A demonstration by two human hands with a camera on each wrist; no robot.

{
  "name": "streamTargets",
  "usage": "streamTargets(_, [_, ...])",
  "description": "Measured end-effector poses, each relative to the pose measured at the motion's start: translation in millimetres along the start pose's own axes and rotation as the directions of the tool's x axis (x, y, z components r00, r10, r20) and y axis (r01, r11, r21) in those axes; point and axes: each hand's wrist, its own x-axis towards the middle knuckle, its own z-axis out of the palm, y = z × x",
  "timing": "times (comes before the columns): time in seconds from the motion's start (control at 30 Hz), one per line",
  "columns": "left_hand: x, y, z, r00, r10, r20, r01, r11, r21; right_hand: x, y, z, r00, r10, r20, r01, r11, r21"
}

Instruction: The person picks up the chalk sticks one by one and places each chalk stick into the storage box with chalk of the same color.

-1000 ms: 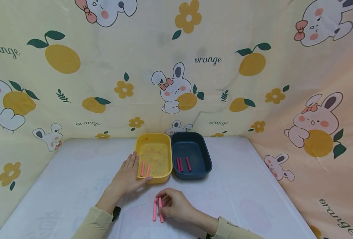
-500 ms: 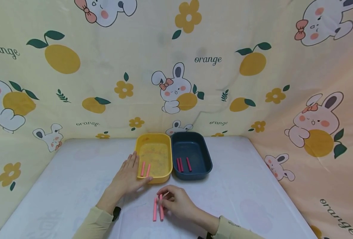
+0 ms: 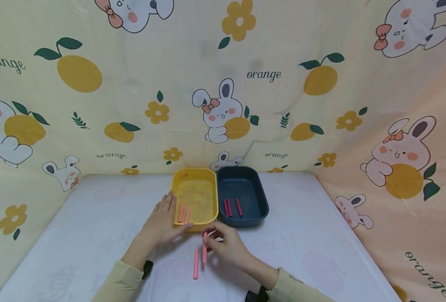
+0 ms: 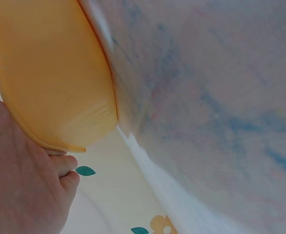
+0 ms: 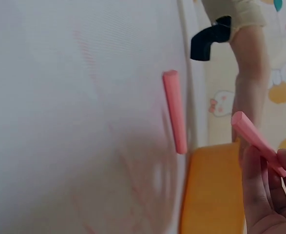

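Between the thumb and fingers of my right hand (image 3: 224, 245), a pink chalk stick (image 5: 254, 139) is pinched, pointing down over the table just in front of the yellow tray. A second pink chalk stick (image 3: 195, 264) lies on the table to its left. My left hand (image 3: 163, 220) rests with straight fingers along the left side of the yellow tray (image 3: 194, 171), thumb at its front rim. Inside that tray lie two light pink chalk sticks (image 3: 180, 213). The dark blue tray (image 3: 265, 201) touches it on the right and holds three darker pink chalk sticks (image 3: 239, 207).
A white, chalk-smudged cloth (image 3: 294, 247) covers the table. Behind it rises a cream backdrop (image 3: 162, 54) printed with rabbits and oranges. Black wrist bands (image 3: 146, 269) show at both sleeves.
My right hand has lifted one chalk stick from beside the other and carried it forward toward the trays. The left hand has stayed at the yellow tray.
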Motion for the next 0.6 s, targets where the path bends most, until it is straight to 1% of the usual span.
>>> streamTargets(0.13, [-0.6, -0.7, 0.0, 1.0, 0.004, -0.005, -0.004, 1.0, 0.003, 5, -3, -2.0, 0.999, 0.006, -0.034, -0.006, 1.0, 0.026])
streamTargets(0.4, [-0.5, -1.5, 0.0, 1.0, 0.011, -0.006, -0.011, 1.0, -0.002, 18, -6, -6.1, 0.994, -0.017, -0.104, 0.02, 0.999, 0.03])
streamTargets(0.5, [-0.6, -1.5, 0.7, 1.0, 0.013, -0.005, -0.013, 1.0, -0.001, 24, -7, -8.6, 0.992, -0.014, -0.128, 0.018, 1.0, 0.026])
streamTargets(0.6, [-0.8, -1.6, 1.0, 1.0, 0.014, -0.005, -0.014, 1.0, -0.004, 30, -9, -11.1, 0.989, -0.024, -0.143, 0.028, 0.999, 0.023])
